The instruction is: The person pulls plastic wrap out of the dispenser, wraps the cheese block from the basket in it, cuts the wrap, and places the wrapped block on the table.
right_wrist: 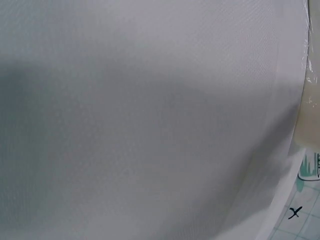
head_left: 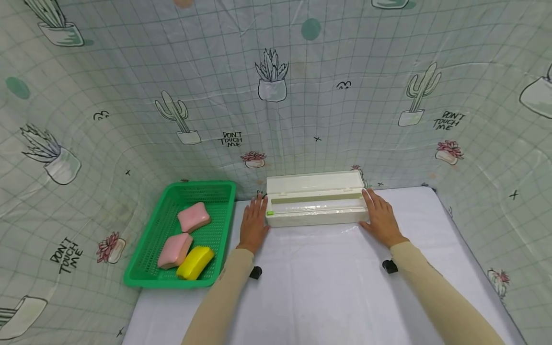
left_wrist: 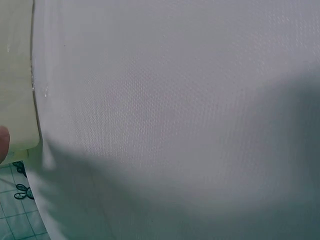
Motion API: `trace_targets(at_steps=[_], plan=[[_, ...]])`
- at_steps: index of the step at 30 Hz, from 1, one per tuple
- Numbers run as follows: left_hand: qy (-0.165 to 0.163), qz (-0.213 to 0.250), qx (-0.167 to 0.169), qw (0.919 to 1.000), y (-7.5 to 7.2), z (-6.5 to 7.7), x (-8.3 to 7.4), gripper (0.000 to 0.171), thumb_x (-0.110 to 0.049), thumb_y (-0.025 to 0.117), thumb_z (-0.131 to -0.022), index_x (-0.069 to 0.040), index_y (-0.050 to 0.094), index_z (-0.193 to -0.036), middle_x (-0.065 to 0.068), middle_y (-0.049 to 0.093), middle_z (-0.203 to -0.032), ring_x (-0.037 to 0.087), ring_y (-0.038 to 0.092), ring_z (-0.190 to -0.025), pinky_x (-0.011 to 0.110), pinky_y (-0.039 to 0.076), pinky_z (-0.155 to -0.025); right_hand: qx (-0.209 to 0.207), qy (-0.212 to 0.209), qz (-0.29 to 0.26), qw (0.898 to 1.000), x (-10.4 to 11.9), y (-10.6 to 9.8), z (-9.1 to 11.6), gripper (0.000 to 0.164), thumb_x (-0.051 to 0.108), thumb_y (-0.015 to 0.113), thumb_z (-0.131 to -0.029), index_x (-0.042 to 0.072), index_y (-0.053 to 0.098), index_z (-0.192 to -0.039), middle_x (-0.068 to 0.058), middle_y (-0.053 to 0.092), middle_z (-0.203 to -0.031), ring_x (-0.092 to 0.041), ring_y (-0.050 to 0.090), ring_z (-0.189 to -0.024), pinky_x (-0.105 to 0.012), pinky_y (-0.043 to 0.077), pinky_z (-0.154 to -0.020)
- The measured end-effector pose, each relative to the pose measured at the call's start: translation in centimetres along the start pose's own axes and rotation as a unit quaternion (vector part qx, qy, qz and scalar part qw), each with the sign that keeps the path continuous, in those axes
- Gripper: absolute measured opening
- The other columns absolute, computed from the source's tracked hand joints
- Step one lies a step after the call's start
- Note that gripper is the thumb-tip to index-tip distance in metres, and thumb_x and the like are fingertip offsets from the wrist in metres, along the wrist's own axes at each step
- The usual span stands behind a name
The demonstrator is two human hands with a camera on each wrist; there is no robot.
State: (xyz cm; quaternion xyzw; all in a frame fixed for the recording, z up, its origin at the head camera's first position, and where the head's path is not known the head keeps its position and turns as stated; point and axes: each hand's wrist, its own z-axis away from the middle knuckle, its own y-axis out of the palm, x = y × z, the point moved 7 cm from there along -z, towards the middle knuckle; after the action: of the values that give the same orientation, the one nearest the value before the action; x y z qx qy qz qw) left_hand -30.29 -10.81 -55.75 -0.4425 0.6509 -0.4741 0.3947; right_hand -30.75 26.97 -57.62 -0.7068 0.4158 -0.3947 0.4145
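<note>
White box (head_left: 316, 219): lying lengthwise between the two hands, spanning the gap from one to the other.
Box lid (head_left: 315, 182): standing open along the far edge, facing back toward both hands.
White roll (head_left: 316, 205): showing inside the box, lying between the hands.
Left hand (head_left: 253, 225): resting at the box's left end, extending loosely straight fingers alongside, gripping nothing.
Right hand (head_left: 383, 219): touching the box's right end with relaxed, nearly straight fingers, spreading the thumb toward the near corner, gripping nothing.
Green basket (head_left: 189, 284): sitting just left of the left hand and forearm.
Pink blocks (head_left: 194, 217) (head_left: 174, 250): lying in the basket, left of the left hand.
Yellow block (head_left: 195, 263): lying in the basket, touching the nearer pink one, left of the left wrist.
White tabletop (head_left: 323, 287): stretching beneath both hands.
Printed curtain (head_left: 336, 115): hanging beyond both hands.
</note>
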Motion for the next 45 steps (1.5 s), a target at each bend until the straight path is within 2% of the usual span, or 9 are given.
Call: trace_targets(at_steps=[5,11,14,21,25,31,38,42,45], plan=[[0.013,-0.004,-0.013,0.9998,0.0,-0.1,-0.4,0.092,-0.027,0.084,-0.092,-0.006,0.032,-0.165,0.015,0.029,-0.172,0.035,0.032,-0.156,0.048,0.029,-0.126,0.000,-0.006,-0.012,1.000,0.3,0.0,-0.2,0.110,0.015,0.092,-0.081,0.000,0.021,-0.164,-0.029,0.028,-0.165,-0.054,0.041,-0.138,-0.068,0.034,-0.112],[0.019,-0.018,-0.017,0.9995,0.2,-0.2,-0.6,0.089,-0.033,0.080,-0.094,-0.007,0.032,-0.165,0.014,0.029,-0.172,0.034,0.033,-0.156,0.047,0.030,-0.125,0.019,-0.002,-0.008,1.000,0.2,0.3,-0.2,0.107,-0.002,0.085,-0.079,0.001,0.020,-0.164,-0.030,0.026,-0.166,-0.053,0.037,-0.141,-0.067,0.030,-0.116],[0.023,-0.023,-0.019,0.9993,0.2,-0.3,-0.8,0.088,-0.033,0.080,-0.094,-0.008,0.033,-0.165,0.014,0.029,-0.172,0.034,0.034,-0.156,0.046,0.031,-0.124,0.020,-0.002,-0.002,1.000,0.3,0.4,-0.3,0.106,-0.005,0.083,-0.080,0.001,0.020,-0.164,-0.030,0.026,-0.166,-0.053,0.037,-0.142,-0.066,0.030,-0.116],[0.037,-0.047,-0.031,0.9977,0.2,-0.7,-1.1,0.088,-0.029,0.081,-0.094,-0.010,0.034,-0.165,0.013,0.031,-0.172,0.032,0.034,-0.156,0.044,0.031,-0.124,-0.013,-0.020,0.002,1.000,0.7,0.2,-0.7,0.107,0.005,0.093,-0.077,-0.001,0.027,-0.161,-0.029,0.032,-0.163,-0.053,0.042,-0.137,-0.067,0.035,-0.112],[0.041,-0.063,-0.032,0.9967,0.3,-0.9,-1.2,0.086,-0.034,0.079,-0.095,-0.011,0.035,-0.165,0.012,0.031,-0.172,0.030,0.035,-0.156,0.043,0.032,-0.124,-0.026,-0.033,-0.001,0.999,1.0,0.1,-0.9,0.106,0.012,0.094,-0.078,-0.001,0.029,-0.161,-0.027,0.033,-0.164,-0.053,0.043,-0.137,-0.066,0.036,-0.111],[0.049,-0.057,-0.045,0.9962,0.1,-0.9,-1.4,0.078,-0.040,0.076,-0.096,-0.012,0.044,-0.161,0.011,0.037,-0.169,0.030,0.040,-0.152,0.043,0.034,-0.122,-0.047,-0.050,-0.016,0.997,1.5,-0.3,-1.0,0.100,0.017,0.094,-0.079,-0.001,0.035,-0.159,-0.027,0.038,-0.161,-0.053,0.045,-0.135,-0.067,0.037,-0.108],[0.087,-0.028,-0.076,0.9928,-0.4,-0.3,-1.8,0.057,-0.040,0.073,-0.098,-0.015,0.060,-0.148,0.007,0.048,-0.161,0.027,0.048,-0.145,0.042,0.039,-0.116,-0.077,-0.084,-0.041,0.993,2.5,-1.0,-0.3,0.071,0.014,0.090,-0.083,0.002,0.055,-0.144,-0.025,0.052,-0.147,-0.050,0.050,-0.127,-0.066,0.039,-0.104],[0.115,-0.013,-0.112,0.9870,-1.0,0.3,-2.2,0.044,-0.036,0.074,-0.099,-0.017,0.067,-0.138,0.005,0.057,-0.150,0.025,0.054,-0.137,0.041,0.043,-0.109,-0.114,-0.109,-0.075,0.985,3.3,-1.7,0.1,0.050,0.004,0.087,-0.084,0.003,0.066,-0.130,-0.026,0.059,-0.134,-0.049,0.054,-0.119,-0.065,0.042,-0.097],[0.119,0.005,-0.133,0.9839,-1.5,0.7,-2.3,0.036,-0.033,0.076,-0.098,-0.017,0.071,-0.130,0.004,0.063,-0.142,0.024,0.057,-0.130,0.042,0.045,-0.105,-0.143,-0.116,-0.101,0.978,3.9,-2.3,0.3,0.039,-0.003,0.085,-0.083,0.002,0.071,-0.119,-0.024,0.062,-0.124,-0.047,0.057,-0.113,-0.064,0.044,-0.092]])
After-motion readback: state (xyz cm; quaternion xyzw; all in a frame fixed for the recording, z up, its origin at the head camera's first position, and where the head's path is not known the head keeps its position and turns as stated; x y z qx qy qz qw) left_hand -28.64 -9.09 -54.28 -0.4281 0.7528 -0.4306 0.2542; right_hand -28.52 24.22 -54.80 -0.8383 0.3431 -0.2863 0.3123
